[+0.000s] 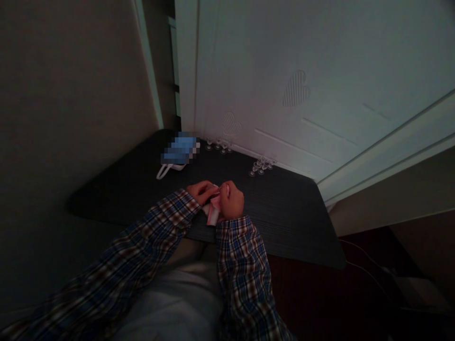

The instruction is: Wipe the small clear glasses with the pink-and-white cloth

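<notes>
My left hand and my right hand meet over the near part of the dark table. Between them is a small pink-and-white piece, soft or folded like a wrapper or cloth; its kind cannot be made out. Both hands have their fingers closed on it, and one end hangs below them toward the table's front edge. The fingers hide its upper part. Plaid sleeves cover both wrists.
On the dark table, clear suction-cup-like pieces lie in two groups, one at the back, another farther right. A device with a blurred blue screen and white loop lies back left. A white heart-embossed panel stands behind.
</notes>
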`<state>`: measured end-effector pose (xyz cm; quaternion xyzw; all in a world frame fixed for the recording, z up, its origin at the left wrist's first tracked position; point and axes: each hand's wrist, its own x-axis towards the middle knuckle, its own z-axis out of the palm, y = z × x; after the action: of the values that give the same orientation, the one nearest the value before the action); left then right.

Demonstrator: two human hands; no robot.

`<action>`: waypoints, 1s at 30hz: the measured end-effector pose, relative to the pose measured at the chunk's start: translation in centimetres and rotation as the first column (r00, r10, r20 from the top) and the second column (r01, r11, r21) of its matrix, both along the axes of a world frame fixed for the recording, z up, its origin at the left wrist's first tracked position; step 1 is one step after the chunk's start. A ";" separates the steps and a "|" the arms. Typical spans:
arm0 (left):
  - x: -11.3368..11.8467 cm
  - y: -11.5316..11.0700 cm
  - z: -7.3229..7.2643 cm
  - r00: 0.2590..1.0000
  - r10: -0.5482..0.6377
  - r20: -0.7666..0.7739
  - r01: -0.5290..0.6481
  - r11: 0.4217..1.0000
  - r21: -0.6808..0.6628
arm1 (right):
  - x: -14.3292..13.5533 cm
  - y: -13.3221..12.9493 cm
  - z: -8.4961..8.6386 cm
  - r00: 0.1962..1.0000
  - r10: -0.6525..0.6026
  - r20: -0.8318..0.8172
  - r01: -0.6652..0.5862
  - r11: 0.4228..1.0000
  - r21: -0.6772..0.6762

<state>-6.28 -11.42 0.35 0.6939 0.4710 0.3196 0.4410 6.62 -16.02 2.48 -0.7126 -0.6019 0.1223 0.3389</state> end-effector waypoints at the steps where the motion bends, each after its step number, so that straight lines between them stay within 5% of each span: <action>1: 0.0 0.0 -0.1 0.999 -0.013 0.031 0.013 1.000 0.012 | 0.0 0.0 0.0 1.000 -0.003 0.000 0.003 1.000 -0.001; 10: -0.2 0.3 -1.0 0.989 -0.080 0.124 0.057 0.982 0.180 | 0.0 0.0 -0.1 1.000 0.015 -0.010 -0.015 0.999 0.039; 30: -0.2 0.2 -0.8 0.999 -0.010 0.031 0.007 0.994 0.109 | 0.0 0.1 -0.1 0.999 0.025 -0.038 -0.024 0.999 0.031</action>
<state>-6.47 -11.22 -0.47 0.7138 0.4428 0.3539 0.4113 6.60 -15.94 2.37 -0.6973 -0.6058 0.1310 0.3600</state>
